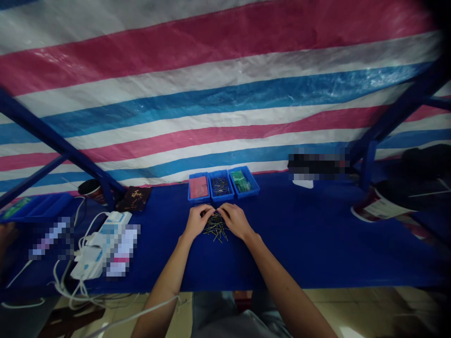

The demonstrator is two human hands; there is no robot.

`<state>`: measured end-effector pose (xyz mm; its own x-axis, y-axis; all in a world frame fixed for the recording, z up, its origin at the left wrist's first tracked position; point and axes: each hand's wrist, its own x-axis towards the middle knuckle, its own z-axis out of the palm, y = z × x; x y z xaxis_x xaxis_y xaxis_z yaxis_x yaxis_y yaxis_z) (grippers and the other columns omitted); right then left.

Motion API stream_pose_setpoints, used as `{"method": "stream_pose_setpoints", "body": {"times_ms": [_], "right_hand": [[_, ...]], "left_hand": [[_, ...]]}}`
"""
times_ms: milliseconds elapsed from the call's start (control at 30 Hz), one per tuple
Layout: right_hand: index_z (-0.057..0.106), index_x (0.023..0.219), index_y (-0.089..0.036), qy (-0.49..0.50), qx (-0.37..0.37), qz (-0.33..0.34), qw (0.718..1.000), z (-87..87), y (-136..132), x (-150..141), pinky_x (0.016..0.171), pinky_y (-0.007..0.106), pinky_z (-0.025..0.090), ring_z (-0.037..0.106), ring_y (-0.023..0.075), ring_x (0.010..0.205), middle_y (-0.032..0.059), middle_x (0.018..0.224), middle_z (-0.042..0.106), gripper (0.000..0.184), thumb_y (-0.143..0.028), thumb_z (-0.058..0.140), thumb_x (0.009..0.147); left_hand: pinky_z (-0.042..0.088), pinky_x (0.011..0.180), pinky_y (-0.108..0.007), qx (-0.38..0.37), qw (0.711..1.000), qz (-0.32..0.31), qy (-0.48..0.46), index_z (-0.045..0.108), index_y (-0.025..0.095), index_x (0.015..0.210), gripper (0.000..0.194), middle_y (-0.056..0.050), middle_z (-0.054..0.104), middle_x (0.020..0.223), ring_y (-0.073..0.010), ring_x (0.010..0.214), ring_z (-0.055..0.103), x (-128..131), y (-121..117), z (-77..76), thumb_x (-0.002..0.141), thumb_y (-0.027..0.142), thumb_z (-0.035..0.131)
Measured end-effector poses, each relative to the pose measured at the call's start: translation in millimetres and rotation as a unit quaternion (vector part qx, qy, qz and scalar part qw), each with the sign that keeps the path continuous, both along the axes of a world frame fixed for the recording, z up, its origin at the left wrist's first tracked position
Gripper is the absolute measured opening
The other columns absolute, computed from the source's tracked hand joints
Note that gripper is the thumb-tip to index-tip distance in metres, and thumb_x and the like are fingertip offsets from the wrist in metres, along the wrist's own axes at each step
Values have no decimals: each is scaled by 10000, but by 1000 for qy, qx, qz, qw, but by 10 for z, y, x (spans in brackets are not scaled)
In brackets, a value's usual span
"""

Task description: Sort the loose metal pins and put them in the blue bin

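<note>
A loose heap of small dark metal pins (215, 227) lies on the blue table cover (303, 244). My left hand (198, 219) rests at the heap's left edge, fingers curled in a pinch. My right hand (235, 220) sits at the heap's right edge, fingers bent down onto the pins. The fingertips of both hands nearly meet above the heap; what they pinch is too small to name. Just behind the hands stand three small blue bins: one with a red sheet (198, 187), one with dark pins (220, 186), one with green parts (243, 182).
White power strips and cables (102, 244) lie at the left. A dark cup (89, 188) and a dark packet (134, 199) sit behind them. A blue tray (38, 206) is far left. A white tub (377, 206) stands at the right by blue frame posts (368, 171). A striped tarp (225, 94) hangs behind.
</note>
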<state>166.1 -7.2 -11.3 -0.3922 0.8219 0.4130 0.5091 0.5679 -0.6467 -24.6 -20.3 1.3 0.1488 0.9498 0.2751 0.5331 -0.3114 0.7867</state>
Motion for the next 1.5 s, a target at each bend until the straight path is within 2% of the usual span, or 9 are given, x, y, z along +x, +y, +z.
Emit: {"method": "stream_pose_setpoints", "body": {"times_ms": [67,167,300,467,800,1033,1367,1500], "right_hand": [[604,1088,-230,15,-6,-6,1000,8,-5,5,759,290,433,618,171,819,18,896,672,153,-314,503,1010],[562,1238,-238,27,1,-10,1000,13,-12,6,763,291,463,614,185,843,32,926,656,284,-323,579,968],[647,1118,-250,38,16,3,999,0,-13,-6,814,304,487,622,194,918,53,991,653,176,-271,534,985],[696,1043,-248,60,22,2,998,-20,-2,-12,849,318,500,630,194,931,58,992,669,193,-257,509,996],[676,1000,-238,42,16,2,999,-27,4,-8,833,309,481,617,190,927,45,957,666,174,-268,505,1005],[665,971,-231,38,17,6,999,-6,0,3,808,303,470,612,189,904,47,933,660,182,-276,494,1012],[633,859,-221,22,21,-3,1000,19,7,0,785,314,452,576,195,867,46,852,635,264,-307,451,1029],[629,937,-226,25,11,-2,1000,40,-5,6,782,305,452,581,190,887,39,892,644,194,-309,476,1020]], "left_hand": [[451,664,-236,-1,1000,1,-2,733,158,845,245,-20,723,753,-147,666,625,1,1,3,931,338,590],[454,665,-238,1,1000,4,-4,727,153,823,276,-27,720,748,-151,670,622,1,3,1,934,360,580],[469,690,-247,0,1000,2,-1,740,158,866,260,-30,728,762,-159,686,633,-2,2,-4,932,354,582],[473,684,-246,-3,1000,4,2,739,159,846,253,-29,734,761,-160,684,644,-6,2,-6,928,346,589],[475,692,-241,4,1000,3,4,739,157,850,221,-26,738,765,-156,693,650,-3,4,-17,924,313,601],[476,682,-246,2,1000,1,7,737,159,848,273,-35,741,773,-164,694,649,1,-2,-4,936,359,575],[467,677,-245,1,1000,0,-1,739,164,843,278,-35,739,768,-161,677,639,10,-3,4,929,377,583],[460,668,-240,0,1000,2,0,736,159,839,265,-28,731,757,-155,669,631,2,1,6,932,354,583]]}}
